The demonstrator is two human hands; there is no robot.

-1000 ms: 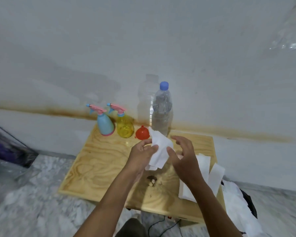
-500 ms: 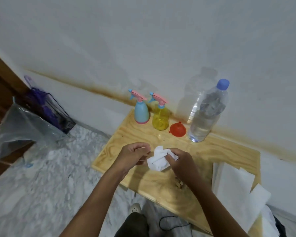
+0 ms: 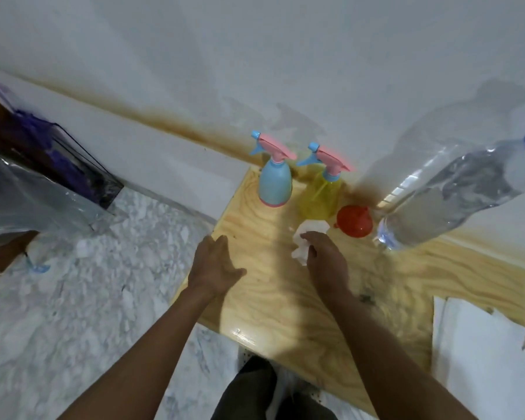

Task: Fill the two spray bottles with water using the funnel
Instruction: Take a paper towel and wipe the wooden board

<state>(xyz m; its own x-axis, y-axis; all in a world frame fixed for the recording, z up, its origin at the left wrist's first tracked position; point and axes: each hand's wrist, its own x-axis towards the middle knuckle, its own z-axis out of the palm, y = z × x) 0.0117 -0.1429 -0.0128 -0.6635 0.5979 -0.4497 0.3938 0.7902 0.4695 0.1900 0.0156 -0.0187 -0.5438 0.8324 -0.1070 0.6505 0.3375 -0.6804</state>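
Gripping crumpled tissue [image 3: 311, 231], right hand [image 3: 326, 260] down on table [image 3: 285, 298]; yellow spray bottle [image 3: 320, 197] at tissue's 12 o'clock, funnel [image 3: 354, 222] at 2. Left hand [image 3: 214, 268] at 9 o'clock, fingers straight, holding nothing.

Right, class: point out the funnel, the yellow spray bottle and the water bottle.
funnel [image 3: 354, 222], head view, red bowl.
yellow spray bottle [image 3: 318, 199], head view, its body.
water bottle [image 3: 467, 190], head view, clear middle.

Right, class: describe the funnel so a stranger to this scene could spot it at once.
Find the wooden table against the white wall. At its far edge stand a blue spray bottle, a yellow spray bottle and a clear water bottle; the funnel lies between the last two. It alone is red and squat.
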